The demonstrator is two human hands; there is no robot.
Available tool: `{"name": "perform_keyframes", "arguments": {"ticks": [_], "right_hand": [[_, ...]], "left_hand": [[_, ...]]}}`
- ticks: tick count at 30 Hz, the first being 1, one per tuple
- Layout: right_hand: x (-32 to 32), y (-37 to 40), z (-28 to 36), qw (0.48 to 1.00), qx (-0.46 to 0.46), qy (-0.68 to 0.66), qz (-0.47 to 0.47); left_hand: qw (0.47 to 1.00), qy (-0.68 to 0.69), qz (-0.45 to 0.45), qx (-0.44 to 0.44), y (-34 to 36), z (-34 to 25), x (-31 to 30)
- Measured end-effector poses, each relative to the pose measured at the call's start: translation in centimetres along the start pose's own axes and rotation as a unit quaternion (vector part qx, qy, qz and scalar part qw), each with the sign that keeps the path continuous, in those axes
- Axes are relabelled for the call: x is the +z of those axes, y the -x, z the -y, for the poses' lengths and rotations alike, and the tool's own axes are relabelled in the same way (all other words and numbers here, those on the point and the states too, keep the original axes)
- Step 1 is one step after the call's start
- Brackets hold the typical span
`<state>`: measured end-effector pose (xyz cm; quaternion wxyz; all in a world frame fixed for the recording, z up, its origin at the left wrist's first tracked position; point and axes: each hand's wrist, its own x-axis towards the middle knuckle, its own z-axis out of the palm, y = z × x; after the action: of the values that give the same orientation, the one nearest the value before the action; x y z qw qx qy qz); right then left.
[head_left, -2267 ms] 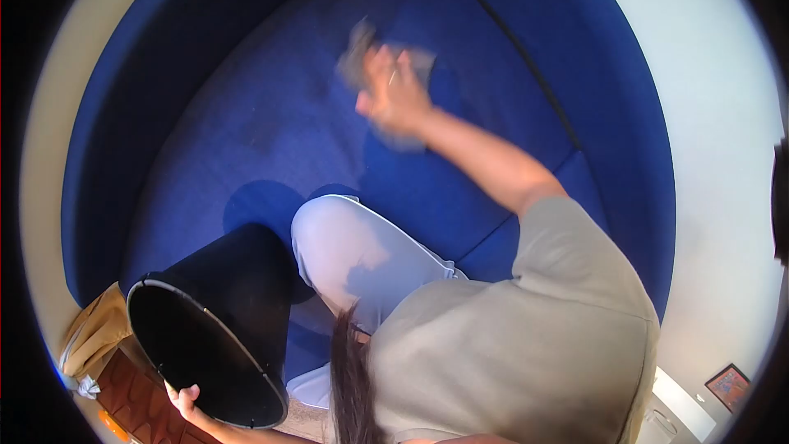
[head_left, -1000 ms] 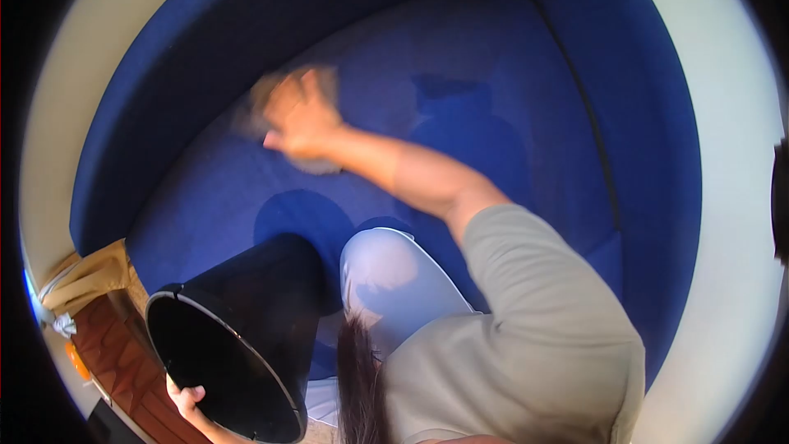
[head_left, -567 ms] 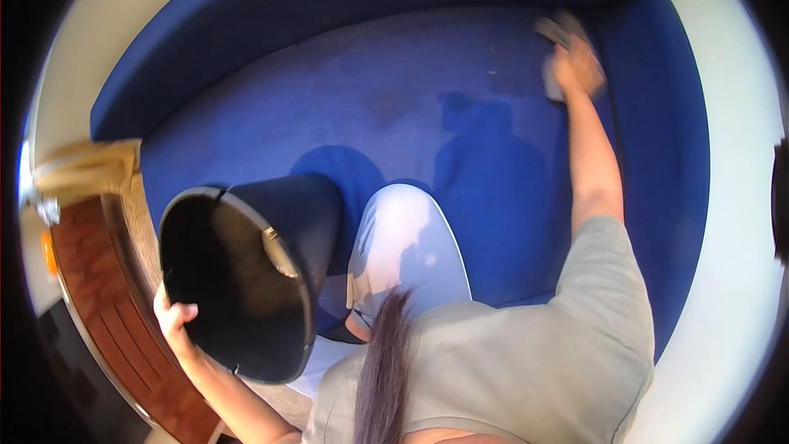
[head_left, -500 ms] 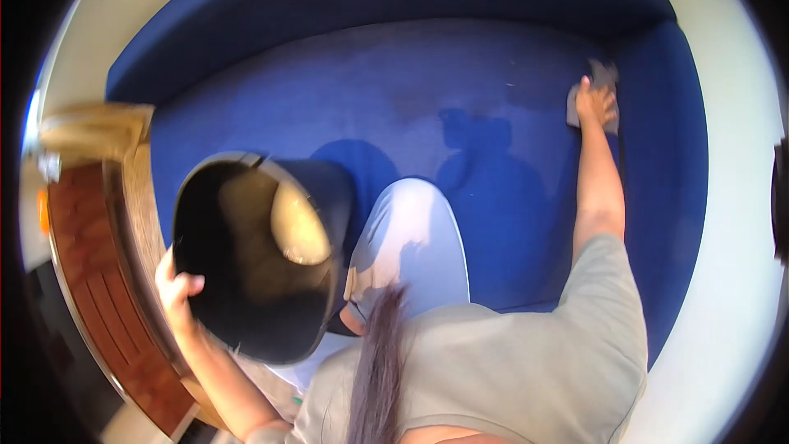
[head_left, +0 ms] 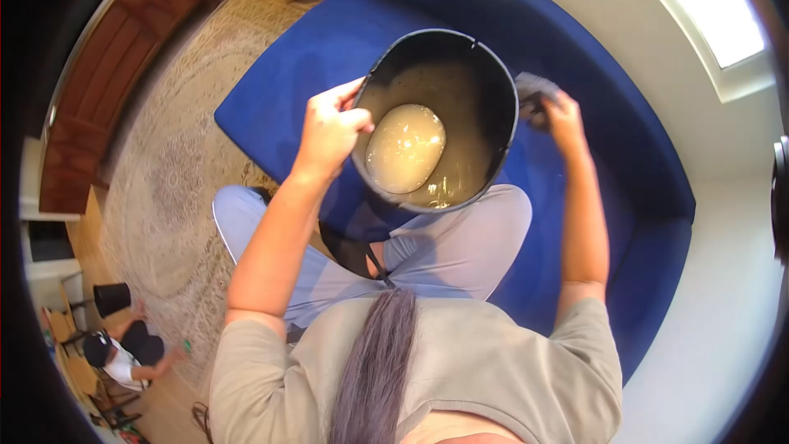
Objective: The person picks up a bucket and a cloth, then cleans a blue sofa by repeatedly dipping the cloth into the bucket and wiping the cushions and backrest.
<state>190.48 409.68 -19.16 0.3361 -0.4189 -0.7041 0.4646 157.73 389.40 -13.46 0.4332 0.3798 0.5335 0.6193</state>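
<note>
A black bucket hangs in front of me over the blue sofa, with murky brownish water and a pale round shape inside. My left hand is closed on the bucket's left rim, thumb over the edge. To the right of the bucket, my right hand grips a grey cloth that bunches out beyond the fingers, near the sofa's backrest. Below the bucket are my bent legs in light trousers.
A patterned rug lies on the floor at the left, beside a reddish-brown wooden cabinet. At the lower left a person is on the floor near chairs and a small black bin. A bright window is at the upper right.
The view has turned. The bucket has moved up and right to the middle, in front of me. My right hand has come off the sofa seat, closed on the cloth, and is now near the bucket.
</note>
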Motion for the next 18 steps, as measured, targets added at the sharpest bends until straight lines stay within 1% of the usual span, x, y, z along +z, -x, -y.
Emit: {"name": "perform_keyframes", "arguments": {"ticks": [1,2,3,4,5,6,7,8,9,10,11,12,13,14,15,16,18], "right_hand": [[0.7,-0.1,6.4,0.997,-0.005,-0.053,0.047],[2.3,2.3,11.6,0.996,-0.036,-0.046,0.062],[3.1,3.5,14.7,0.994,-0.064,-0.043,0.077],[4.6,3.3,18.1,0.989,-0.068,0.017,0.130],[6.4,3.7,20.7,0.978,-0.069,0.077,0.180],[8.3,3.3,22.6,0.958,-0.052,0.173,0.223],[10.8,3.0,24.6,0.920,0.015,0.258,0.294],[13.8,2.5,24.8,0.868,0.026,0.389,0.309],[16.8,2.4,23.4,0.827,0.023,0.441,0.349],[19.3,1.5,20.9,0.744,0.018,0.518,0.421],[21.4,0.7,17.6,0.671,0.008,0.551,0.496],[21.7,-0.3,11.6,0.661,-0.191,0.490,0.535],[22.8,0.6,11.8,0.723,-0.145,0.406,0.540],[23.8,1.5,11.1,0.775,-0.073,0.306,0.548],[24.8,2.5,10.3,0.821,0.038,0.186,0.538],[25.9,4.5,9.1,0.844,0.143,0.068,0.513],[26.8,6.3,7.7,0.844,0.239,-0.047,0.478]], "left_hand": [[1.000,0.003,-0.018,0.017,-0.3,0.0,-0.6],[0.999,-0.002,-0.016,0.040,1.5,0.3,-1.8],[0.998,-0.011,-0.014,0.060,2.0,1.1,-1.8],[0.997,0.010,-0.007,0.074,1.9,1.3,-2.1],[0.998,-0.030,0.026,0.056,2.2,0.9,-3.1],[0.994,-0.069,0.011,0.085,2.4,0.6,-3.4],[0.987,-0.110,-0.004,0.114,2.5,0.0,-3.6],[0.983,-0.155,0.039,0.086,3.0,-1.4,-4.2],[0.990,-0.077,0.047,0.108,2.7,0.7,-4.0],[0.987,-0.084,0.042,0.128,3.2,1.3,-3.6],[0.984,-0.091,0.037,0.147,3.7,1.3,-3.2],[0.981,-0.122,0.018,0.152,4.2,1.2,-3.1],[0.976,-0.152,-0.001,0.155,4.8,1.1,-2.9],[0.974,-0.156,-0.012,0.166,5.0,1.1,-2.9],[0.972,-0.151,-0.019,0.178,4.9,1.4,-2.9],[0.974,-0.153,-0.011,0.168,4.9,1.2,-3.1],[0.973,-0.160,0.000,0.163,5.0,1.2,-3.4]]}}
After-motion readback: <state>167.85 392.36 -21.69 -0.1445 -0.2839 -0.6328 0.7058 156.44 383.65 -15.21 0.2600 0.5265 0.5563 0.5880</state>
